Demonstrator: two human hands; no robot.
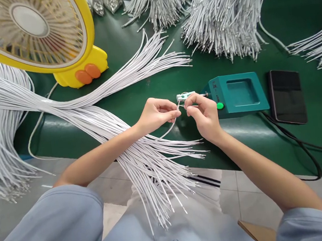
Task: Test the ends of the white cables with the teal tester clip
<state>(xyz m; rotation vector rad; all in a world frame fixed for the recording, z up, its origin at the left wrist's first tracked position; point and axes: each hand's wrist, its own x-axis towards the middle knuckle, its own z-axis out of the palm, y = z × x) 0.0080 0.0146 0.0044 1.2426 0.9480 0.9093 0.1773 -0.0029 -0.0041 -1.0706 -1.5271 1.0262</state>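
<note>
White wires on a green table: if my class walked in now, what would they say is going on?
A person's left hand pinches one white wire near a small pale clip beside a teal device. The right hand is close by; its exact grip is unclear. The left forearm crosses a loose bundle of wires.

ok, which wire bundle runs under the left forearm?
The forked bundle beside the yellow fan: its lower branch passes beneath that forearm; others lie clear.
</note>
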